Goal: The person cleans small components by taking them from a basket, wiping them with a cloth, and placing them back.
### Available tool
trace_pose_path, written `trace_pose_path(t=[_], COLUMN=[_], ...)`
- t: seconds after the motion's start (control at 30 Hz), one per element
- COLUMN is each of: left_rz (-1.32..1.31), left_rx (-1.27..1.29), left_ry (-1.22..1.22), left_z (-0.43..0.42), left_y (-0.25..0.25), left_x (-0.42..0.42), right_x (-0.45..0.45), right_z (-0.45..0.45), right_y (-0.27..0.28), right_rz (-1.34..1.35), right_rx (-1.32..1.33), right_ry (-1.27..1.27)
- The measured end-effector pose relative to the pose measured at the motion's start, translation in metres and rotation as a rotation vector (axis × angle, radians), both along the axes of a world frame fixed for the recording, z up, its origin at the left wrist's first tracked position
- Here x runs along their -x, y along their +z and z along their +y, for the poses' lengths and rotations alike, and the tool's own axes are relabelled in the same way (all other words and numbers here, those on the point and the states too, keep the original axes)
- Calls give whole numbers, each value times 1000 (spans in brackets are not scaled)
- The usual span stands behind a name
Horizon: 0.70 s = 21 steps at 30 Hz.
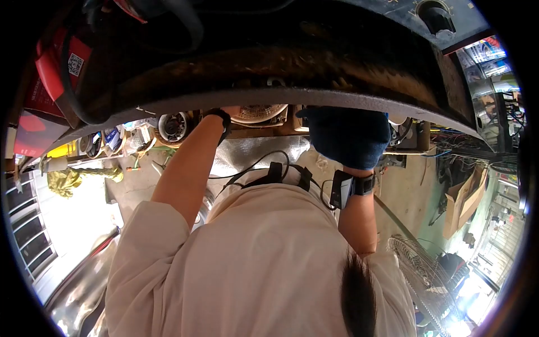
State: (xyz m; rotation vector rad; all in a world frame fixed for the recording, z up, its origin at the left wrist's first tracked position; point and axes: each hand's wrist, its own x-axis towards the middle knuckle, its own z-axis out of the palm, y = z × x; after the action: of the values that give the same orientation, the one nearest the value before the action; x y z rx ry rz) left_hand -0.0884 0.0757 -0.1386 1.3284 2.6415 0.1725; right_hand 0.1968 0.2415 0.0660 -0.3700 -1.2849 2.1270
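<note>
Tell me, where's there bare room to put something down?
Bare beige floor shows between the right forearm and the brown cardboard box. Another patch lies between the left forearm and the crumpled olive-yellow cloth. It's crowded along the dark metal edge: the blue-gloved right hand, partly hidden left hand and round black parts are there.

I note a loose, pale beige shirt (269, 253) with short sleeves (146, 238). Right hand (349, 132): dark blue glove (339, 146), black wrist strap (365, 184) with pale panel (346, 194). Left wrist: black band (223, 119). Waist: black straps (275, 173), thin black cable (281, 151).
</note>
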Motion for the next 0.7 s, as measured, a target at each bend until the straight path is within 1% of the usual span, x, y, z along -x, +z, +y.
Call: trace_pose_path(t=[0.03,0.1,0.2,0.23,0.27,0.3,0.37,0.43,0.5,0.53,0.57,0.6,0.63,0.67,0.7], left_rz=[7,24,46,28,-7,-70,-197,-262,-337,-380,-421,-380,-337,-292,-376], left_rx=[-14,-64,-224,-280,-327,-350,-395,-548,-666,-706,-747,-793,-837,-880,-945], left_ry=[-2,-5,-30,-52,-75,-100,-144,-129,-145,-168,-191,-179,-168,-156,-26], left_z=[0,-1,-4,-5,-6,-8,-11,-12,-9,-7,-9,-13,-18,-23,-29], left_y=[1,3,11,25,38,69,132,178,198,202,207,214,221,225,220], left_x=[0,0,0,-4,-9,-20,-44,-71,-88,-94,-98,-100,-102,-102,-99], right_x=[3,7,9,10,11,12,17,26,39,46,52,57,65,70,75], right_z=[-3,-5,-7,-7,-7,-6,-5,-13,-26,-31,-35,-39,-42,-44,-47], right_y=[8,21,38,42,38,35,10,-3,-6,-6,-2,3,21,30,39], right_rz=[48,-41,-455,-595,-636,-669,-569,-547,-483,-413,-356,-298,-245,-195,-143], right_rx=[30,-271,-1255,-1582,-1732,-1884,-1806,-1665,-1289,-998,-960,-923,-1137,-1252,-1363], right_ry=[34,22,-123,-178,-185,-200,-116,-11,105,161,156,152,83,56,20])
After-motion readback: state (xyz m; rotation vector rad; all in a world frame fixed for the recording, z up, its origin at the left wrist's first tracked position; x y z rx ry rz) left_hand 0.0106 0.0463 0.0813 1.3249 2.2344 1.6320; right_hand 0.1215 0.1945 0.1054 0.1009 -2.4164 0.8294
